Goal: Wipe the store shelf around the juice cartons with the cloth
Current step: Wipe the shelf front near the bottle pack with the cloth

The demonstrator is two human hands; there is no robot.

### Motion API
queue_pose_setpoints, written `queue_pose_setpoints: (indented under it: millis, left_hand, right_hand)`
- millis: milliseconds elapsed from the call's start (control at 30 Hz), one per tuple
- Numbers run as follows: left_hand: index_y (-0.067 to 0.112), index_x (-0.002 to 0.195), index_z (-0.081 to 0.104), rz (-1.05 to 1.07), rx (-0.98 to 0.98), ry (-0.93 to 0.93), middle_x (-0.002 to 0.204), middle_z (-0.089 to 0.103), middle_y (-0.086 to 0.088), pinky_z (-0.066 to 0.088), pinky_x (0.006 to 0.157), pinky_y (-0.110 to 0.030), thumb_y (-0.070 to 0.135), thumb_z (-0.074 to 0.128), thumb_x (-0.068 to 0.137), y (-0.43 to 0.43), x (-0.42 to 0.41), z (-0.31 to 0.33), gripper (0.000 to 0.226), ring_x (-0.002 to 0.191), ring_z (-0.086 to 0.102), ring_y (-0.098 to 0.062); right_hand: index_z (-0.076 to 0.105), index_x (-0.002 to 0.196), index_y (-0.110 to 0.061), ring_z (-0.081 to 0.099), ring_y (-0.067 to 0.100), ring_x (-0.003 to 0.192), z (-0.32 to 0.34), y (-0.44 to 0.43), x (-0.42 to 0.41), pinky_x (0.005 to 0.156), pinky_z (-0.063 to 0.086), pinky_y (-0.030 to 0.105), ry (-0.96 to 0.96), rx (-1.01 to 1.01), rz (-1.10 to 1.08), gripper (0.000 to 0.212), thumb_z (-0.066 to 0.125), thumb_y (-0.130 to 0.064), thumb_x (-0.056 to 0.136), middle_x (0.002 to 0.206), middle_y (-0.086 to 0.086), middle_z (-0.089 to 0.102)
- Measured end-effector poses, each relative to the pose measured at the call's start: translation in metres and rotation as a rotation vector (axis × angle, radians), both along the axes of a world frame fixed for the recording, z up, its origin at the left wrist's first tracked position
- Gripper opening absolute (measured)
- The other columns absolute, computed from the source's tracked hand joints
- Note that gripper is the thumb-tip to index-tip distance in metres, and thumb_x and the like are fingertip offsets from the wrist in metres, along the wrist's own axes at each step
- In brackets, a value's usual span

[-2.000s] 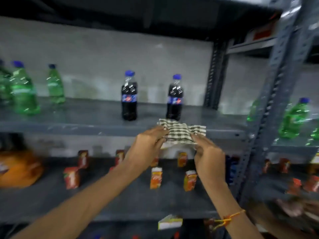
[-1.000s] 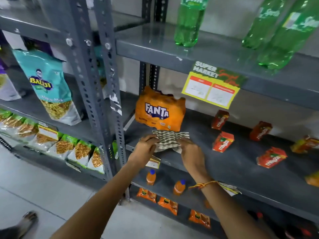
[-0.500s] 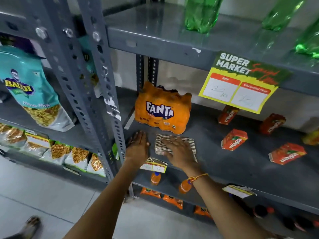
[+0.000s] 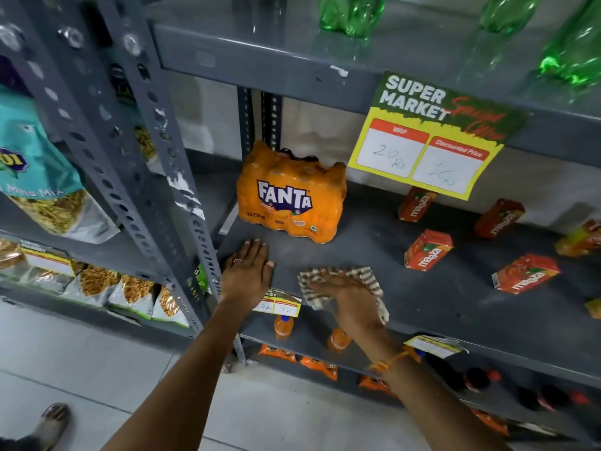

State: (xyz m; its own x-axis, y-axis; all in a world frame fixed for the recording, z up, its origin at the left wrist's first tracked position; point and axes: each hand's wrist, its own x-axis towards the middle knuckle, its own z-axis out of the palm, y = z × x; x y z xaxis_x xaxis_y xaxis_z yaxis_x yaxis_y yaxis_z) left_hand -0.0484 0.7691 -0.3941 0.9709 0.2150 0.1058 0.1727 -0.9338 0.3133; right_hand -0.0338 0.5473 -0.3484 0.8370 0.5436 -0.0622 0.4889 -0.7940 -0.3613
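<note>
Two hands are on the shelf [image 4: 422, 304], and I judge the wiping step to be under way at its left front corner. My right hand [image 4: 349, 296] lies flat on the checked cloth [image 4: 367, 276], fingers spread and pressing it against the shelf near the front lip — an open-palmed press, not a closed grip on the fabric. My left hand [image 4: 248, 271] rests palm-down and open on bare shelf beside the upright post [image 4: 136, 177], holding nothing; I take it as a brace. The cloth sits in front of the Fanta pack [image 4: 289, 196], clear of it, and well apart from the juice cartons [image 4: 427, 250], which stand and lie scattered across the middle and right of the same shelf. One carton [image 4: 525, 273] lies tipped on its side. None has been reached by the cloth as things lie now; the stretch between and behind them looks dusty. The next move, in my judgement, calls for sweeping the cloth rightward along the front, then threading it between the cartons — with light pressure, as they look light enough to topple or slide. A price tag [image 4: 281, 302] hangs at the lip just under the left wrist and could snag.
</note>
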Motion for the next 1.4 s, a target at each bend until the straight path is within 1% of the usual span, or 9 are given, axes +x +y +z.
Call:
queue_pose_setpoints:
  millis: [200,300,467,633,800,1000,1100,1267,1400]
  left_hand:
    - [0.015,0.146,0.015,-0.049,0.029,0.122,0.157,0.014,-0.004,0.008,0.115,-0.044,0.037,0.021,0.098,0.001,0.004,-0.001,0.053,0.143,0.006,-0.02]
    - [0.017,0.146,0.011,-0.062,0.037,0.162,0.158,0.008,-0.003,0.004,0.115,-0.046,0.038,0.02,0.098,0.001,0.005,0.001,0.053,0.144,0.001,-0.019]
    - [0.018,0.146,0.009,-0.001,0.023,0.265,0.158,0.005,0.0,-0.006,0.111,-0.058,0.044,0.014,0.097,-0.015,0.015,0.007,0.055,0.144,-0.001,-0.017]
    - [0.014,0.145,0.015,-0.072,0.085,0.19,0.157,0.014,-0.002,-0.009,0.109,-0.061,0.043,0.018,0.097,-0.071,0.014,0.007,0.056,0.143,0.006,-0.017]
    - [0.015,0.145,0.013,-0.188,0.023,0.1,0.156,0.017,-0.003,-0.002,0.113,-0.053,0.04,0.021,0.097,-0.127,0.009,0.0,0.055,0.143,0.007,-0.019]
    - [0.016,0.145,0.018,-0.183,-0.019,0.032,0.155,0.021,-0.002,0.008,0.115,-0.046,0.037,0.023,0.098,-0.13,0.01,-0.008,0.051,0.143,0.01,-0.019]
    - [0.018,0.144,0.021,-0.163,-0.016,0.017,0.155,0.023,-0.001,0.01,0.114,-0.045,0.037,0.02,0.097,-0.131,0.01,-0.009,0.051,0.143,0.012,-0.019]
    - [0.019,0.145,0.018,-0.157,0.069,0.061,0.155,0.02,-0.001,0.006,0.113,-0.051,0.041,0.018,0.097,-0.136,0.011,-0.009,0.053,0.143,0.009,-0.02]
    - [0.019,0.145,0.013,-0.195,0.081,0.081,0.156,0.017,-0.002,0.001,0.113,-0.054,0.044,0.015,0.097,-0.16,0.01,-0.005,0.054,0.143,0.007,-0.021]
  right_hand:
    - [0.056,0.12,-0.049,0.058,0.015,0.121,0.018,-0.03,-0.012,0.104,0.048,0.031,-0.036,-0.079,0.022,0.055,0.063,-0.01,0.081,0.134,-0.018,0.058]
    - [0.052,0.129,-0.039,0.049,0.019,0.13,0.023,0.002,0.017,0.112,0.039,0.037,-0.085,0.027,0.029,0.05,0.052,-0.01,0.088,0.141,-0.009,0.052]
    - [0.026,0.142,-0.044,0.013,0.04,0.143,0.002,0.014,0.028,0.119,0.012,0.057,-0.017,-0.237,-0.006,0.067,0.043,-0.006,0.089,0.158,-0.011,0.018]
    - [0.045,0.133,-0.043,0.039,0.019,0.136,-0.003,-0.048,0.001,0.114,0.035,0.035,-0.117,-0.109,-0.081,0.061,0.045,-0.003,0.088,0.147,-0.015,0.043]
    - [0.071,0.105,-0.039,0.07,0.018,0.099,0.01,-0.095,-0.025,0.083,0.059,0.029,-0.209,-0.104,-0.285,0.044,0.067,-0.009,0.072,0.112,-0.008,0.073]
    - [0.037,0.14,-0.037,0.035,0.027,0.139,0.008,-0.065,0.017,0.116,0.03,0.042,-0.109,-0.139,-0.209,0.061,0.044,-0.006,0.088,0.151,-0.003,0.039]
    - [0.024,0.143,-0.045,0.018,0.035,0.144,-0.001,-0.06,0.019,0.119,0.017,0.051,-0.014,-0.266,-0.179,0.065,0.043,-0.01,0.091,0.158,-0.005,0.022]
    - [0.044,0.133,-0.046,0.042,0.016,0.135,0.001,-0.12,0.004,0.111,0.039,0.03,-0.142,-0.152,-0.089,0.063,0.044,-0.003,0.088,0.147,-0.014,0.043]
    - [0.057,0.123,-0.04,0.061,0.024,0.116,0.009,-0.182,-0.01,0.091,0.054,0.036,-0.138,-0.265,-0.421,0.047,0.048,-0.01,0.088,0.129,-0.004,0.064]
